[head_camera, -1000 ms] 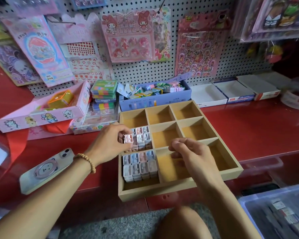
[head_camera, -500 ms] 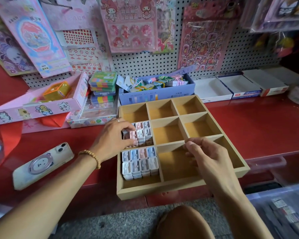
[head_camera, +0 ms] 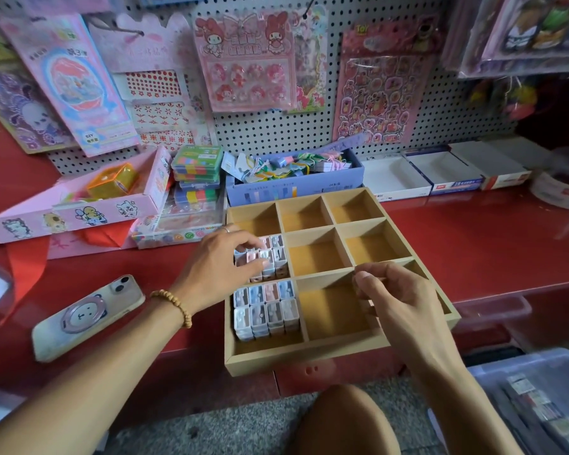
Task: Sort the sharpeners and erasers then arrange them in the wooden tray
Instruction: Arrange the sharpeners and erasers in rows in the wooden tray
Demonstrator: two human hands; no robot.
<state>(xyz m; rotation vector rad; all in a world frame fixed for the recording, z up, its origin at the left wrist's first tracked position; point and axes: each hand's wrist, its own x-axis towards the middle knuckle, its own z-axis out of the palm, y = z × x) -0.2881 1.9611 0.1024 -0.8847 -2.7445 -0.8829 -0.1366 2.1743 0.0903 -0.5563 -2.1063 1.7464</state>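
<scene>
A: Reading labels first: pink sticker card on the white pegboard [head_camera: 309,133] says "TOY" at its top, white-and-blue carton [head_camera: 454,182] shows "2B", pale blue cardboard box [head_camera: 293,188] reads "24", rest too blurred

B: Surface?

A: Glossy red counter [head_camera: 473,244], speckled grey floor below, shop display behind. Square wooden tray [head_camera: 309,359] with nine compartments sits at the counter's front edge

B: Counts?

A: Pastel plastic sharpeners [head_camera: 266,310] in the near-left compartment, eight visible on top, two rows of four. More sharpeners in the middle-left compartment, partly hidden by the hand, count unclear. Other seven compartments hold nothing. Three white cartons at back right

B: Hands?

A: Left hand [head_camera: 220,267], bead bracelet on the wrist, reaches into the middle-left compartment, thumb and fingers pinched round a small pink sharpener [head_camera: 252,257] among the others. Right hand [head_camera: 398,300] hovers over the near-right compartments, fingers loosely curled, thumb meeting the index tip; can't see anything between them

B: Else?

A: Phone in a bear-face case [head_camera: 86,316] lies on the counter left of the tray
</scene>
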